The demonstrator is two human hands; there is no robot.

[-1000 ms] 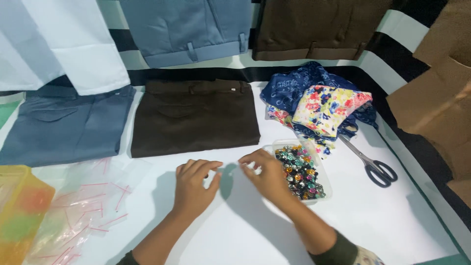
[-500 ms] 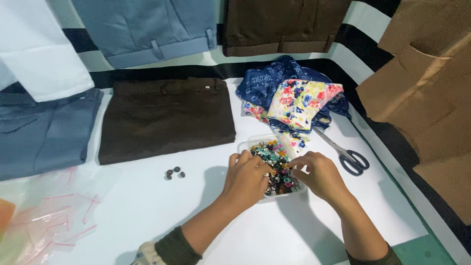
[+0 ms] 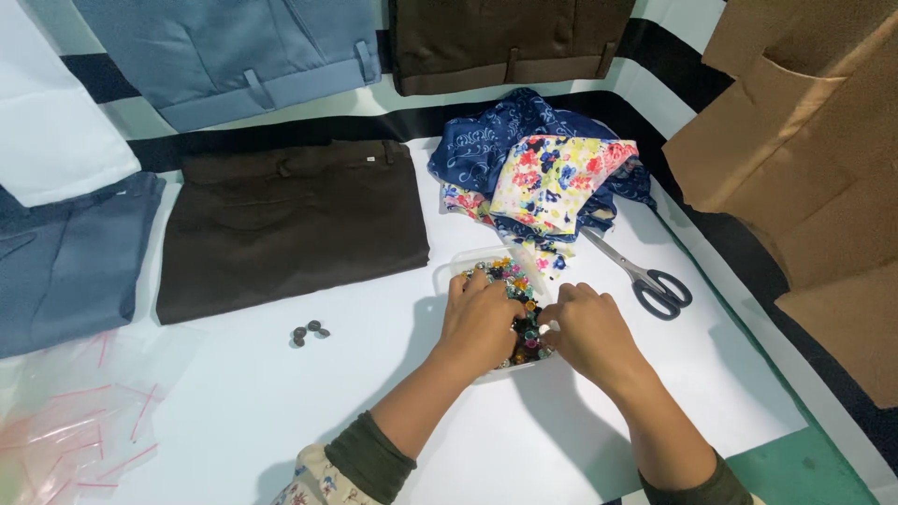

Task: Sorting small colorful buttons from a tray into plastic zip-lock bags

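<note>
Two hands meet over a clear tub of mixed buttons (image 3: 510,281) just right of frame centre on the white bench (image 3: 281,421). The left hand (image 3: 482,323) lies curled on the heap, fingers bent down into it; the right hand (image 3: 589,332) pinches something small at the tub's right edge — too small to identify. Both hands cover most of the tub. Four dark buttons (image 3: 310,333) lie well apart, to the left — nearer the left hand. Scissors (image 3: 645,279) lie to the right.
</note>
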